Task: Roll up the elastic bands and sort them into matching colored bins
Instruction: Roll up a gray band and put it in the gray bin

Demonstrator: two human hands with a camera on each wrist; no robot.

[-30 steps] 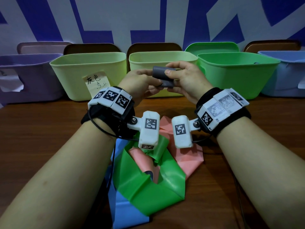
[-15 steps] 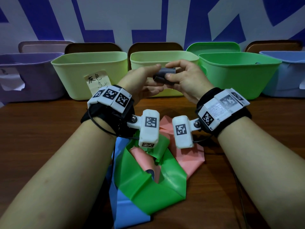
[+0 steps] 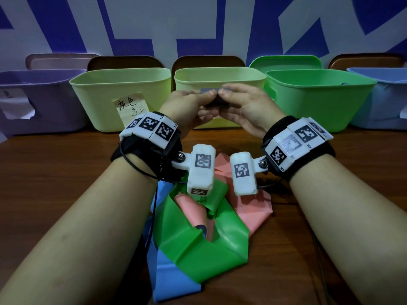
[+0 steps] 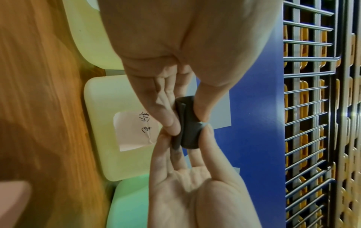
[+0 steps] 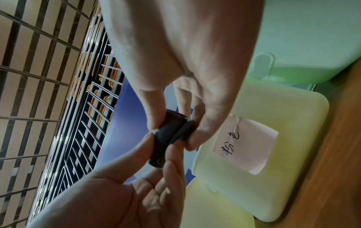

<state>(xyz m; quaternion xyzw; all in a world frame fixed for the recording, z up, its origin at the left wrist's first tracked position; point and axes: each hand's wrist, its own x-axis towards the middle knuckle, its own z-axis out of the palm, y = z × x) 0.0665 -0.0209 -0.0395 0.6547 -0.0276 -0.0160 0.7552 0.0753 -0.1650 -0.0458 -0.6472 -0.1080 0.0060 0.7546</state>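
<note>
grey band roll (image 4: 188, 123) held in mid-air at 12 o'clock, in front of the middle yellow bin (image 3: 220, 73). left hand (image 3: 187, 106) and right hand (image 3: 246, 104) both have fingers clamped on it, thumb against fingertips, one hand per end. judgement: light, soft, rubbery; loose tail will spring open, so pinch across the seam. green band (image 3: 198, 249), pink band (image 3: 253, 208) and blue band (image 3: 167, 280) lie unrolled on bench (image 3: 55, 172) at 6 o'clock.

Bins (image 3: 123, 95) — five; lids (image 3: 286, 61) — five; loose bands (image 3: 198, 249) — three; hands (image 3: 189, 106) — two.
</note>
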